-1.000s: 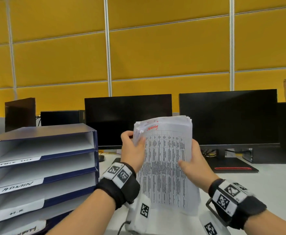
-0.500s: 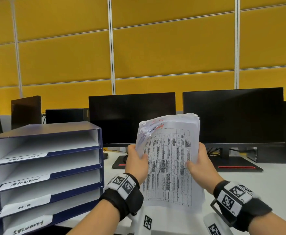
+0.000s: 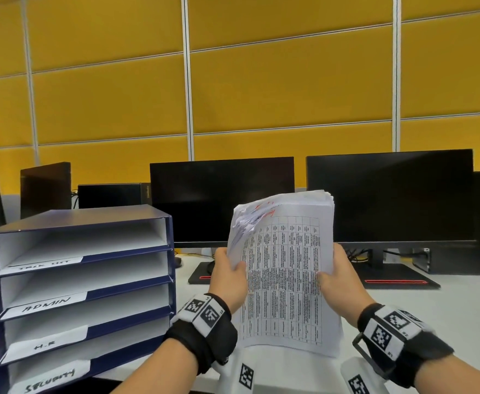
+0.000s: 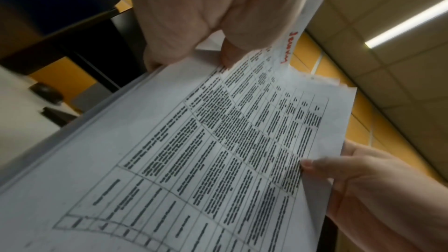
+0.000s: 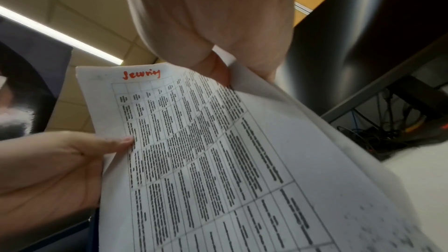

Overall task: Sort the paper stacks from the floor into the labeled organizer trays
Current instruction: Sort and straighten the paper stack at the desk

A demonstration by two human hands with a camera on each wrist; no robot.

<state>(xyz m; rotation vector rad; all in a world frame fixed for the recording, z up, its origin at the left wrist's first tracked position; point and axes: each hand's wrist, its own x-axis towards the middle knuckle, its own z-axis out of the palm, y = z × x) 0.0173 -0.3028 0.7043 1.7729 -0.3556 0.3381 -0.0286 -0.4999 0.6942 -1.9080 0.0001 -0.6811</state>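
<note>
- You held one paper stack [image 3: 285, 277] upright above the near edge of the white desk [image 3: 460, 305], in front of the two dark monitors [image 3: 221, 200], well right of the blue organizer [image 3: 79, 220].
- Your left hand [image 3: 228, 275] gripped the stack's left edge, thumb on the printed face and fingers curled behind; your right hand [image 3: 338, 275] pinched the right edge the same way.
- The right wrist view showed a red handwritten word [image 5: 141, 74] at the top of the front sheet; it read roughly like "Security", though the lettering was loose.
- The step in hand seemed to be reading that heading to choose a tray.
- The organizer's trays were labeled, top to bottom: one I could not read, "ADMIN" [image 3: 47, 304], "H.R" [image 3: 44, 346] and something like "Security" [image 3: 49, 381].
- The next move probably called for swinging the stack left, laying it flat, and sliding it into the lowest tray; the crumpled top-left corner [image 3: 244, 226] might have caught on the tray lip.
- Compared with a second earlier, the stack and both hands sat slightly further right and nearer the right monitor, the organizer showed more fully, and your grip looked unchanged.
</note>
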